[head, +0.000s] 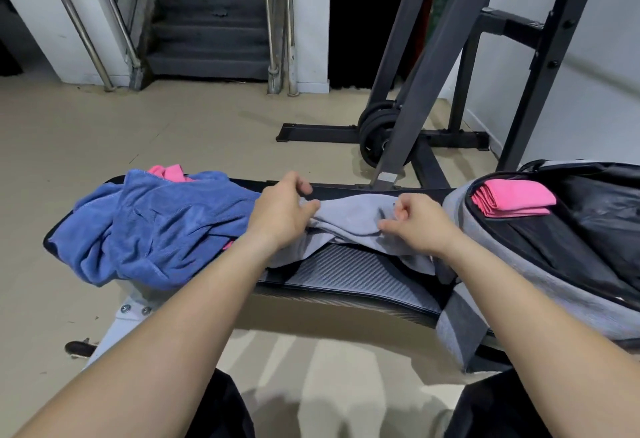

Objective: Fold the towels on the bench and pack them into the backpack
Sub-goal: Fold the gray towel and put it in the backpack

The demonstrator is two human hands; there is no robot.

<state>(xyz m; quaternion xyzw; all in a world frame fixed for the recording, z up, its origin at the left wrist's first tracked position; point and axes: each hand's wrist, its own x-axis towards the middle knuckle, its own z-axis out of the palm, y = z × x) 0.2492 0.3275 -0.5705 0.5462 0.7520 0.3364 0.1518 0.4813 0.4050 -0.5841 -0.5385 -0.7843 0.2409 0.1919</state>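
— Well, how were the hands found in the head view?

— Both were seen gripping the grey towel (353,215), which lay bunched across the middle of the bench (349,271). Its far edge was pinched between thumb and fingers by the left hand (282,210). A fold nearer the bag was pinched by the curled fingers of the right hand (420,226).

— And what could have gone wrong from there?

— Three things, it was judged. The cloth was twisted between the two grips, so a crooked fold might be made if the corners were not found first. The blue towel (156,226) was heaped just beside the left hand and hung over the bench's near edge, so it might be tugged along or knocked to the floor. A loosely made fold might also come undone on the way into the bag.

— What was held in the containers?

— Only one was in view: the grey backpack (554,278), laid on the bench's right end with its main compartment unzipped. A folded pink towel (516,198) was seen inside, at the opening's left end. What lay deeper could not be told. Another pink towel (169,172), unfolded, was glimpsed behind the blue heap.
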